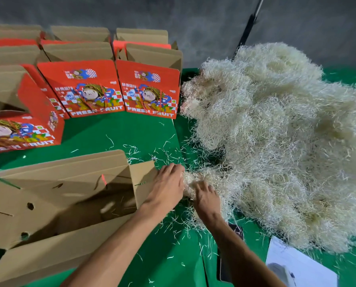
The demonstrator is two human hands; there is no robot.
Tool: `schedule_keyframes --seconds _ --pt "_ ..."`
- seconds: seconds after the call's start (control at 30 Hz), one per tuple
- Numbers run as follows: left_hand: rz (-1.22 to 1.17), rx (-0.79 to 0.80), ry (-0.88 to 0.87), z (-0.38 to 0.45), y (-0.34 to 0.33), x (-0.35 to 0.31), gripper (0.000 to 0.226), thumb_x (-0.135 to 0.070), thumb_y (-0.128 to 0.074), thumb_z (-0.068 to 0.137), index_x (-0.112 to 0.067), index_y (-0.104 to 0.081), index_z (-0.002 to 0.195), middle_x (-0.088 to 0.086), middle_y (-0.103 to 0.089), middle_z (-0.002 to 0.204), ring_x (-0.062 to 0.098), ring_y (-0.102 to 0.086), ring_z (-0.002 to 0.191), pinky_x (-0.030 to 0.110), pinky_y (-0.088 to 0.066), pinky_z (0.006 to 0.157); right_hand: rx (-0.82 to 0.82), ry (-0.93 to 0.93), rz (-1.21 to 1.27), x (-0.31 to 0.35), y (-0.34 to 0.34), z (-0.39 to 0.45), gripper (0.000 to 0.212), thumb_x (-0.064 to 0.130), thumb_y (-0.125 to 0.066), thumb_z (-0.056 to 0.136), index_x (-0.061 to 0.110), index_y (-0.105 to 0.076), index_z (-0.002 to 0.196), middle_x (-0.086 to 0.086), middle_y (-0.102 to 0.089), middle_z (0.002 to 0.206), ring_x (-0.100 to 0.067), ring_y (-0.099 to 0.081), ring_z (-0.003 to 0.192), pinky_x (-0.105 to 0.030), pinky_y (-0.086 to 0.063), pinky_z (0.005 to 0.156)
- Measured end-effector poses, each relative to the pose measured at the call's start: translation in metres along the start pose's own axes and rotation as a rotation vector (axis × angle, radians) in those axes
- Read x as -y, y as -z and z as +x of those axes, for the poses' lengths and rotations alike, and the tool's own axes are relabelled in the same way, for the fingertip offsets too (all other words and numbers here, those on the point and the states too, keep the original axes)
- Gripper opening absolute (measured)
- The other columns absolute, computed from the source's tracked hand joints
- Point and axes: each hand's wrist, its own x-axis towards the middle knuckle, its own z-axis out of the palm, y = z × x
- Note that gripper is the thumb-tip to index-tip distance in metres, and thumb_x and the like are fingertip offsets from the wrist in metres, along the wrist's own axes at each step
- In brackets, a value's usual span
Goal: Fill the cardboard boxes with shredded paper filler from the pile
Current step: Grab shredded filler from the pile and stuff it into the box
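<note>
Head view: left hand and right hand both grip a filler clump beside the open box.

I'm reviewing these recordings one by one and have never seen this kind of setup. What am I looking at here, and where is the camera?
There is no machine: a person works with bare hands, filmed by one wide-angle camera on their head, looking down. On the green table lies a big pile of shredded paper filler. The left hand and right hand are both gathering a clump of filler at the pile's near edge. Beside the left hand stands an open brown box, nearly empty but for a few strands. Red printed boxes reading FRESH FRUIT stand behind, flaps open. Loose strands litter the cloth.
</note>
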Motion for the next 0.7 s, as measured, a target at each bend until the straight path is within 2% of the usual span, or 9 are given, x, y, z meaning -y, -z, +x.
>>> schedule_keyframes --seconds 0.07,0.1,0.23,0.33,0.4,0.5,0.57,0.63,0.7 --pt "-0.135 -0.061 0.062 0.005 0.007 -0.002 0.035 -0.024 -0.050 0.101 -0.023 -0.045 0.135 -0.005 -0.051 0.132 0.001 -0.056 0.088 0.009 -0.048 0.060 -0.070 0.028 0.085 0.009 0.021 0.007 0.035 0.023 -0.046 0.102 0.032 -0.043 0.136 0.000 -0.051 0.134 -0.015 -0.060 0.098 -0.032 -0.059 0.081" --pt "-0.241 -0.091 0.097 0.008 0.011 -0.003 0.037 -0.026 -0.052 0.100 -0.023 -0.046 0.136 -0.004 -0.052 0.131 0.001 -0.057 0.087 0.006 -0.047 0.059 -0.105 0.030 0.126 0.015 0.033 0.011 0.034 0.029 -0.049 0.102 0.033 -0.046 0.136 0.003 -0.055 0.130 -0.011 -0.062 0.090 -0.027 -0.059 0.075" --pt "-0.659 -0.162 0.264 0.018 0.030 -0.007 0.050 -0.050 -0.051 0.097 -0.024 -0.039 0.137 -0.001 -0.048 0.141 0.009 -0.054 0.116 0.037 -0.044 0.104 -0.185 -0.113 0.523 0.048 0.082 0.024 0.046 0.021 -0.061 0.097 0.024 -0.049 0.141 0.007 -0.062 0.101 -0.005 -0.062 0.059 -0.017 -0.055 0.057" --pt "-0.844 -0.022 0.487 0.021 0.051 -0.014 0.090 -0.087 -0.040 0.078 -0.036 -0.021 0.149 0.000 -0.031 0.157 0.018 -0.046 0.129 0.051 -0.031 0.114 -0.336 -0.089 0.706 0.075 0.112 0.025 0.053 0.014 -0.063 0.094 0.014 -0.045 0.144 -0.003 -0.066 0.117 -0.009 -0.068 0.089 -0.031 -0.057 0.088" --pt "-1.019 0.036 0.580 0.020 0.067 -0.020 0.110 -0.100 -0.040 0.062 -0.048 -0.007 0.153 -0.012 -0.012 0.163 0.020 -0.026 0.145 0.055 -0.019 0.119 -0.393 -0.079 0.959 0.095 0.132 0.023 0.050 0.018 -0.063 0.095 0.007 -0.047 0.142 0.008 -0.065 0.114 0.007 -0.062 0.104 -0.016 -0.048 0.097" --pt "-1.338 0.031 0.588 0.017 0.089 -0.019 0.103 -0.097 -0.059 0.050 -0.049 -0.044 0.140 -0.008 -0.055 0.142 0.014 -0.055 0.128 0.051 -0.048 0.101 -0.388 0.014 1.152 0.127 0.154 0.017 0.032 0.049 -0.056 0.094 0.021 -0.062 0.108 0.013 -0.060 0.083 0.009 -0.058 0.071 -0.010 -0.048 0.074" --pt "-1.448 -0.017 0.599 0.012 0.110 -0.021 0.063 -0.094 -0.068 0.043 -0.055 -0.073 0.092 -0.010 -0.077 0.095 0.011 -0.074 0.090 0.037 -0.060 0.072 -0.379 0.106 1.115 0.146 0.164 0.011 0.040 0.064 -0.045 0.093 0.026 -0.053 0.084 0.001 -0.061 0.082 -0.001 -0.054 0.069 -0.019 -0.047 0.068" --pt "-1.554 -0.122 0.626 0.009 0.127 -0.009 0.063 -0.088 -0.075 0.039 -0.047 -0.077 0.086 0.002 -0.077 0.094 0.022 -0.073 0.094 0.043 -0.057 0.084 -0.396 0.272 0.946 0.161 0.172 0.003 0.048 0.068 -0.038 0.096 0.025 -0.057 0.086 -0.007 -0.064 0.093 -0.007 -0.054 0.083 -0.026 -0.044 0.076" --pt "-1.610 -0.210 0.624 0.002 0.146 0.006 0.075 -0.078 -0.079 0.051 -0.032 -0.075 0.110 0.012 -0.073 0.109 0.030 -0.069 0.104 0.050 -0.052 0.096 -0.424 0.426 0.765 0.174 0.179 -0.004 0.062 0.069 -0.032 0.097 0.020 -0.068 0.109 0.000 -0.062 0.127 -0.002 -0.045 0.117 -0.024 -0.033 0.101"
